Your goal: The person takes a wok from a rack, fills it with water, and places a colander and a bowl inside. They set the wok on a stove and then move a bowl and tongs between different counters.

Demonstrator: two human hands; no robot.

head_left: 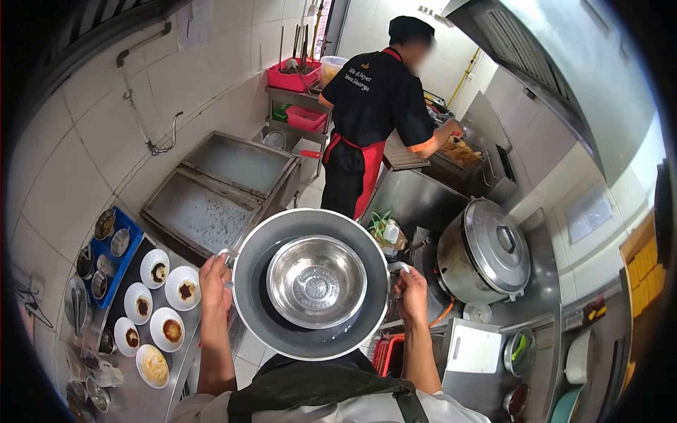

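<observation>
Both my hands carry a wide grey cooking pot (pixel 250 282) in front of my body, one at each side handle. My left hand (pixel 216 283) is closed round the left handle, and my right hand (pixel 410 292) grips the handle on the right. Inside the pot sits a shiny steel bowl (pixel 316 282), with what looks like water around it. Left of the pot, several white bowls (pixel 170 330) with dark sauce stand on a steel counter; one holds something pale yellow.
A co-worker (pixel 377 106) in black and red stands ahead at a fryer. Left are two water-filled sink basins (pixel 204 215) and a blue tray (pixel 113 254) of small metal containers. At right stand a large lidded pot (pixel 483 247) and a white cutting board (pixel 474 349).
</observation>
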